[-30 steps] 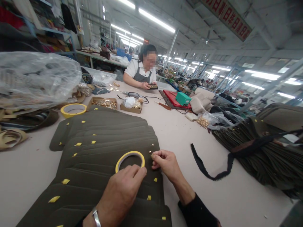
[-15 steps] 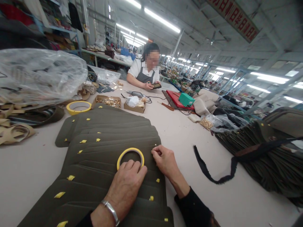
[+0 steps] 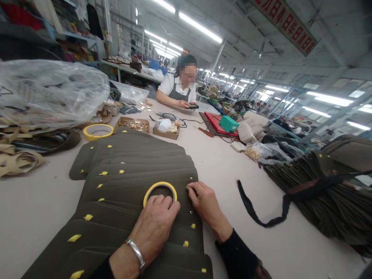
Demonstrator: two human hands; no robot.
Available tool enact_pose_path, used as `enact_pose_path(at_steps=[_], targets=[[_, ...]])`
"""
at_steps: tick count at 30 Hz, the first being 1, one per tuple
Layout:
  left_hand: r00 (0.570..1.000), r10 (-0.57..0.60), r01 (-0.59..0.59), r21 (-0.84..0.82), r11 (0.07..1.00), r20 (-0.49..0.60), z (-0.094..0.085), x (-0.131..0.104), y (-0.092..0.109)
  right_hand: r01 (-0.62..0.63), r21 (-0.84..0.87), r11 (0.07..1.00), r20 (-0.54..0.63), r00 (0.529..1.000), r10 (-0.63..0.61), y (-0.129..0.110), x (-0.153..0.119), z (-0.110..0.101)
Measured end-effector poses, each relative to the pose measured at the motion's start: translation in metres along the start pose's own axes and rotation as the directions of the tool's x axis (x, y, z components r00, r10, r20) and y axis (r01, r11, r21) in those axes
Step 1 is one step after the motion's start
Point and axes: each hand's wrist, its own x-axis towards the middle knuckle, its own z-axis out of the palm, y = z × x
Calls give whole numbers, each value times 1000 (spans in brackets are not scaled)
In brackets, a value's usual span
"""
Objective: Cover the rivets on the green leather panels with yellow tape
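Note:
My left hand (image 3: pixel 155 224), with a silver bangle at the wrist, is closed on a roll of yellow tape (image 3: pixel 160 183). The roll rests on a spread of overlapping dark olive panels (image 3: pixel 116 221). At the panels' right edge my right hand (image 3: pixel 205 199) is pinched, and a tiny piece of yellow tape (image 3: pixel 186 187) shows at its fingertips. Small shiny metal studs (image 3: pixel 191 212) show on the panels near that hand. Several yellow tape bits, such as one yellow tab (image 3: pixel 74 238), dot the panels on both sides.
A second yellow tape roll (image 3: pixel 98 132) lies beyond the panels, beside boxes of gold metal parts (image 3: pixel 133 124). A black strap (image 3: pixel 250 205) and a stack of olive pieces (image 3: pixel 314 193) lie on the right. Across the table (image 3: pixel 215 162) sits a co-worker (image 3: pixel 177 93).
My right hand has shifted slightly down along the panel edge, and yellow tape now shows at its fingertips. A shiny stud and another yellow tab on the left have come into sight.

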Motion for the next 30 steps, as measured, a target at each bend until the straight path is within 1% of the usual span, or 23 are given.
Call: enact_pose_path(at_steps=[2,5,6,8,9,10,12,13,14,15,17,19,22,24,26,30], targets=[[999,46,-46,-30,999,15,0,-3,0,-128,-15,992,37,991,129,-5,7,0],[992,124,-124,-80,989,-1,2,-8,0,-305,-5,952,76,949,305,-10,15,1],[990,136,-138,-100,985,-27,3,-10,-1,-335,3,942,77,940,333,-11,16,1],[981,145,-163,-150,975,-127,5,-13,-3,-341,44,939,56,939,339,-12,15,0],[968,147,-183,-172,968,-203,6,-14,-4,-329,91,940,38,944,327,-13,12,-2],[945,153,-212,-187,959,-288,6,-14,-6,-314,163,935,17,949,316,-14,9,-5],[884,162,-269,-195,943,-438,7,-15,-10,-274,343,899,-10,955,295,-19,-1,-15],[862,162,-282,-189,941,-481,7,-15,-12,-246,420,874,-13,961,277,-22,-6,-20],[852,159,-283,-184,941,-498,7,-15,-13,-210,473,856,-11,970,244,-27,-12,-26],[854,155,-277,-181,944,-496,7,-15,-13,-161,501,850,-8,982,191,-32,-17,-31],[871,139,-251,-184,950,-471,6,-14,-14,-40,497,867,0,999,46,-42,-25,-39],[875,119,-230,-187,955,-469,6,-14,-13,85,449,889,-20,996,-85,-50,-29,-41],[869,110,-221,-181,958,-482,7,-15,-12,215,354,910,-56,976,-209,-55,-28,-37],[867,118,-227,-173,958,-485,9,-15,-12,261,306,916,-59,965,-255,-56,-27,-33],[862,124,-232,-165,959,-491,10,-16,-12,282,271,920,-66,959,-275,-56,-26,-30],[865,147,-264,-186,946,-480,10,-16,-10,299,170,939,-140,951,-277,-54,-31,-26]])
